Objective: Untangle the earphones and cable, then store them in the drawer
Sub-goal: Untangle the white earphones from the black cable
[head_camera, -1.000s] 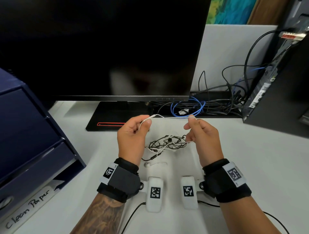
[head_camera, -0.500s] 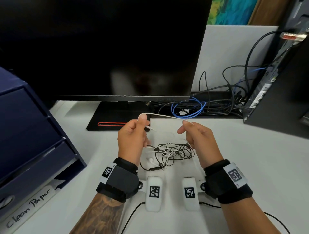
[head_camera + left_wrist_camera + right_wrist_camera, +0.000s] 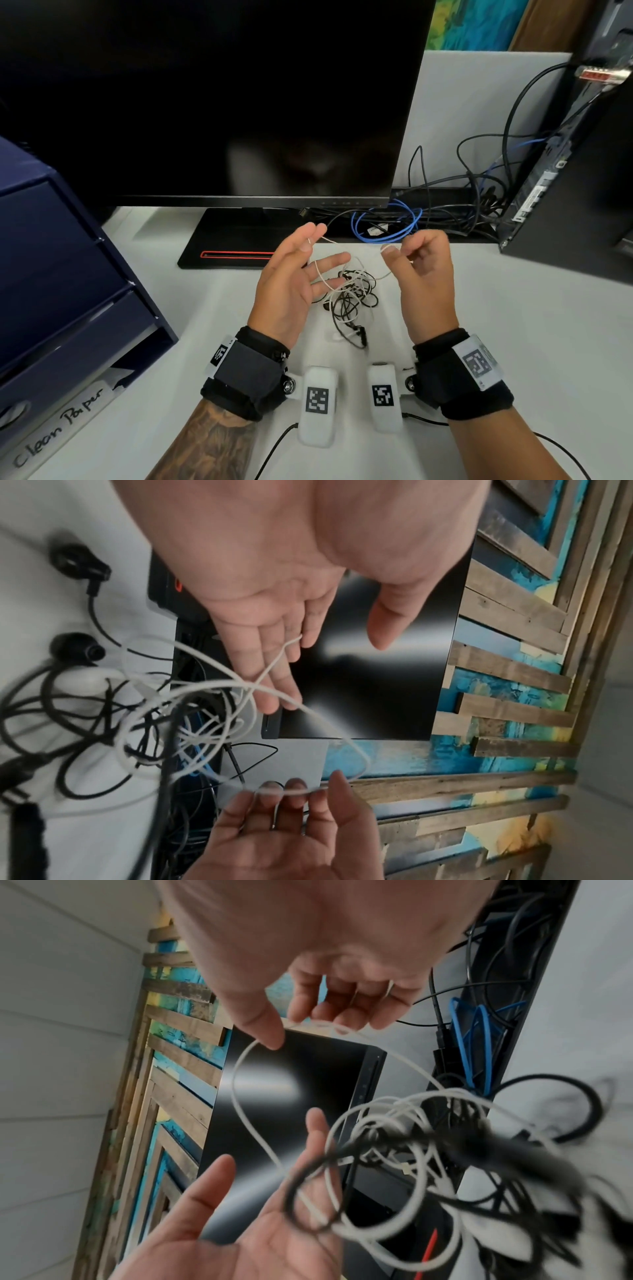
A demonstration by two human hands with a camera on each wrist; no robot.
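Note:
A tangle [image 3: 352, 291] of thin white cable and black earphone wire lies on the white desk between my hands. My left hand [image 3: 294, 270] is held palm up with its fingers spread, and a white strand [image 3: 334, 242] lies loosely across them. In the left wrist view the fingers [image 3: 270, 666] are straight and the white cable [image 3: 322, 718] runs over them. My right hand [image 3: 421, 260] is raised palm inward and pinches the same strand between thumb and fingertips [image 3: 267, 1031]. A black earbud [image 3: 78, 647] sits beside the tangle.
A dark blue drawer unit [image 3: 68, 274] stands at the left, its lowest drawer labelled "Clean Paper". A black monitor [image 3: 239, 102] on its base [image 3: 233, 246] is straight ahead. A coiled blue cable [image 3: 387, 222] and black cords lie behind, next to a PC tower [image 3: 582, 188].
My left hand has let go its pinch on the white strand and opened, palm turned up. The right hand has turned palm inward and still pinches the strand, which now hangs slack.

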